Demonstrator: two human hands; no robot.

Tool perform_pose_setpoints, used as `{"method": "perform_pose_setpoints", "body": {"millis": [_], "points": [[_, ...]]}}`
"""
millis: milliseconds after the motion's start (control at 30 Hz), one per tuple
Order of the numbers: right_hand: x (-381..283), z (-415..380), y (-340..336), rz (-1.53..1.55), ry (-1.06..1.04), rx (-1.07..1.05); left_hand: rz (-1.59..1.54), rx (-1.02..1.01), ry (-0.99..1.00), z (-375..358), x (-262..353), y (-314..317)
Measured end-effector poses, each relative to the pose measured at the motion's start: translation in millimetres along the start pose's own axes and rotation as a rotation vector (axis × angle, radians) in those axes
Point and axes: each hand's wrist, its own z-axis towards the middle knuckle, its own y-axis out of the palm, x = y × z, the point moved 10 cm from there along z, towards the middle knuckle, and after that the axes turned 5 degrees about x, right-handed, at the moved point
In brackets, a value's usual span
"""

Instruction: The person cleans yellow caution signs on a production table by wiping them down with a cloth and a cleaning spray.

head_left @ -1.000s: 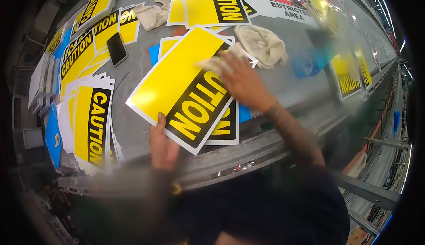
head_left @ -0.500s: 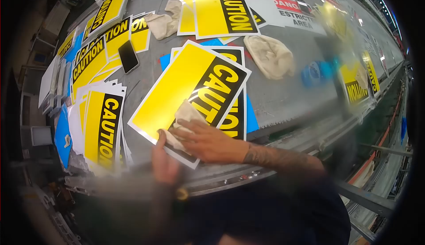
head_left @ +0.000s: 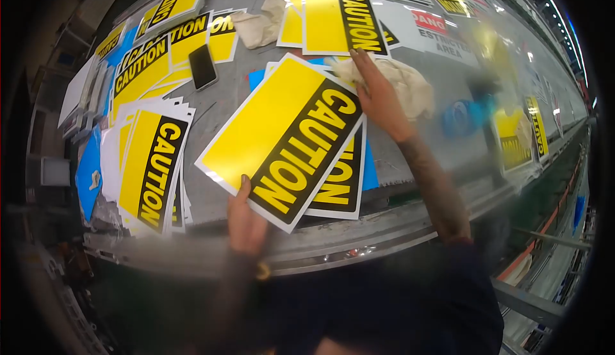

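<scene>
A yellow and black CAUTION sign [head_left: 262,121] lies at a slant before me, on top of another CAUTION sign [head_left: 343,191] and a blue sheet. My left hand [head_left: 246,223] grips its near left edge, the thumb on the printed face and the fingers hidden below. At the sign's far right corner, my right hand [head_left: 382,102] reaches forward with a pale wiping cloth [head_left: 344,68] bunched beside and under its fingers. A second beige cloth [head_left: 410,84] lies just right of that hand, partly behind it.
Stacked CAUTION signs [head_left: 150,163] lie at the left, with a black phone [head_left: 203,68] above them. More CAUTION signs [head_left: 327,22], a crumpled cloth [head_left: 259,25] and a red-and-white sign [head_left: 442,38] are farther back. A blue object [head_left: 467,116] sits blurred at the right, and a metal rail [head_left: 384,233] edges the table.
My right hand has moved from the sign's lower middle to its far right corner, and the wiping cloth has gone with it. My left hand still holds the near edge.
</scene>
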Motion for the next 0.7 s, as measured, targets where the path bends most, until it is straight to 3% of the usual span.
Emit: {"method": "perform_pose_setpoints", "body": {"millis": [67,133,167,200,233,267,333,433,500,567,600,700], "points": [[-10,-38,41,0.129,0.140,-0.160,0.010,0.018,-0.047,3,-3,-5],[-74,-71,80,-0.035,-0.186,-0.347,-0.054,-0.010,-0.086,6,-6,-7],[-110,-82,88,0.171,-0.124,-0.392,-0.090,-0.030,-0.109,7,-7,0],[-145,-99,96,0.291,-0.194,-0.456,-0.119,-0.038,-0.120,5,-6,5],[-173,-114,115,0.363,-0.167,-0.599,-0.148,-0.068,-0.082,7,-3,4],[-198,-127,114,0.360,-0.255,-0.588,-0.179,-0.100,-0.043,9,1,0],[-223,-129,105,0.468,-0.329,-0.551,-0.274,-0.395,-0.076,-1,8,20],[-183,-100,111,0.270,-0.366,-0.509,-0.209,-0.185,-0.129,5,-6,8],[-117,-66,108,0.193,-0.168,-0.445,-0.102,-0.050,-0.125,5,-10,-1],[-56,-34,95,-0.075,-0.227,-0.260,-0.091,-0.062,-0.091,8,-10,-4],[-16,-17,88,-0.045,-0.047,-0.288,-0.082,-0.055,-0.074,8,-9,-6],[23,9,62,-0.108,-0.005,-0.143,-0.105,-0.048,-0.088,5,-8,-3]]}}
